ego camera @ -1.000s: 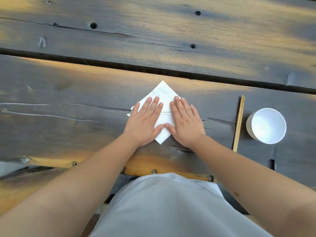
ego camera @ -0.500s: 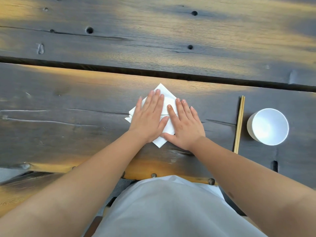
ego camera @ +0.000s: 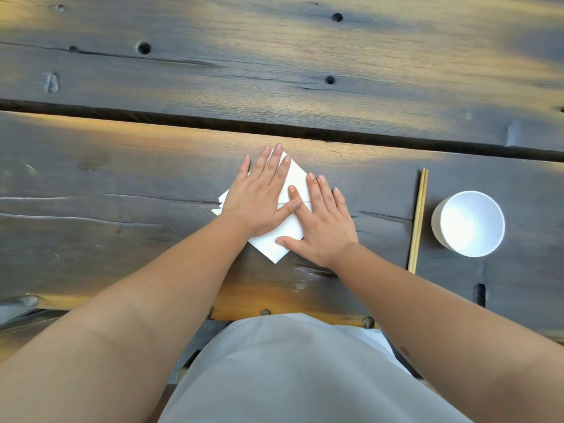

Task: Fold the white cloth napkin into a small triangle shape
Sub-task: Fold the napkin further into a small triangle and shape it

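**A:** What's changed under your hands?

**B:** Your left hand has slid forward; a second ago it lay level with the right, and now its spread fingers reach past the far corner of the white cloth napkin. Your right hand stays flat, fingers splayed, on the right side. Neither hand pinches anything.

**A:** So where does that leave the fold?

**B:** I'd say you're smoothing a crease. The napkin lies as a diamond on the table near its front edge, so the small triangle isn't made yet.

**A:** And to the right?

**B:** Chopsticks, then a white bowl, which looks empty.
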